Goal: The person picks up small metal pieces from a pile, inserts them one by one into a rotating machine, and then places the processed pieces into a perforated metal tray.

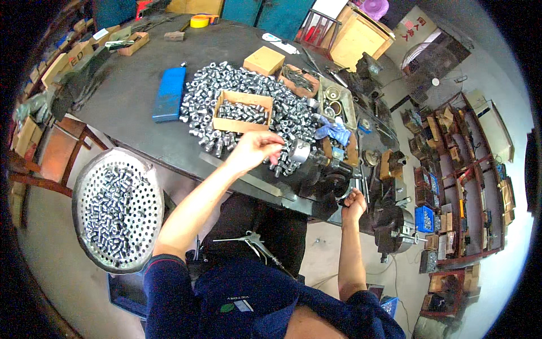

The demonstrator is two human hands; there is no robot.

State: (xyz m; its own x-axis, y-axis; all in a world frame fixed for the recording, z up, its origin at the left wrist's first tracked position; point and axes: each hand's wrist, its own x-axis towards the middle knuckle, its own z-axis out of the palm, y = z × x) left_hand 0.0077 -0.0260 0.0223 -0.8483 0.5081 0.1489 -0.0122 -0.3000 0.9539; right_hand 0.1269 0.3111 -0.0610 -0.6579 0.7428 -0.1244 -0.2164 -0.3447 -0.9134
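My left hand hovers over the front of the bench, thumb and fingers pinched together beside the round metal chuck of a small bench machine. Whatever the fingertips hold is too small to make out. Lower on the machine's right side, my right hand is closed on a thin metal lever. Behind my left hand, a cardboard box of small shiny metal fittings sits amid a wide heap of fittings. A blue glove lies behind the machine.
At left, a round perforated metal tray carries many fittings. A blue case and a closed carton stand around the heap. An air blow gun is close to my body. Shelves with boxes line the right wall.
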